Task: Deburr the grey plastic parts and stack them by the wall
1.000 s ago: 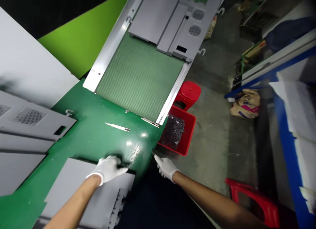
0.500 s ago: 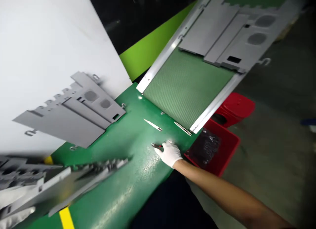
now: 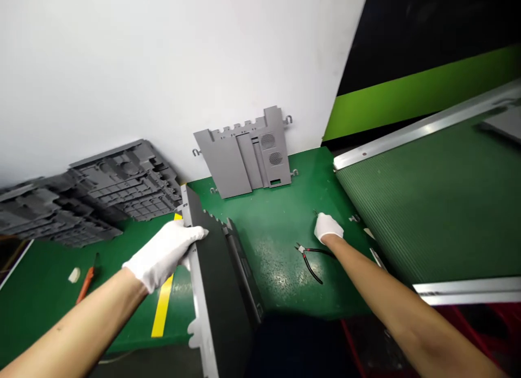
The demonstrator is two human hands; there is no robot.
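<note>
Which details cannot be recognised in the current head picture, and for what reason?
In the head view:
Left hand: some fingers, hidden behind the held grey panel.
The held grey panel: lower end, cut off by the bottom edge.
Right hand: the object at its fingertips, too small and partly covered.
Panel on the conveyor: cut off by the right edge.

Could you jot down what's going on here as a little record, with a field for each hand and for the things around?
Left hand: the gloved left hand grips the edge of a gray panel, standing on edge
Right hand: the gloved right hand is low over the green table; a thin tip shows past its fingers, too small to identify
Near right hand: pliers, handles spread
Against white wall: second panel, with hooks at its sides
Far left: orange-handled tool
Right side: green ribbed belt
</note>
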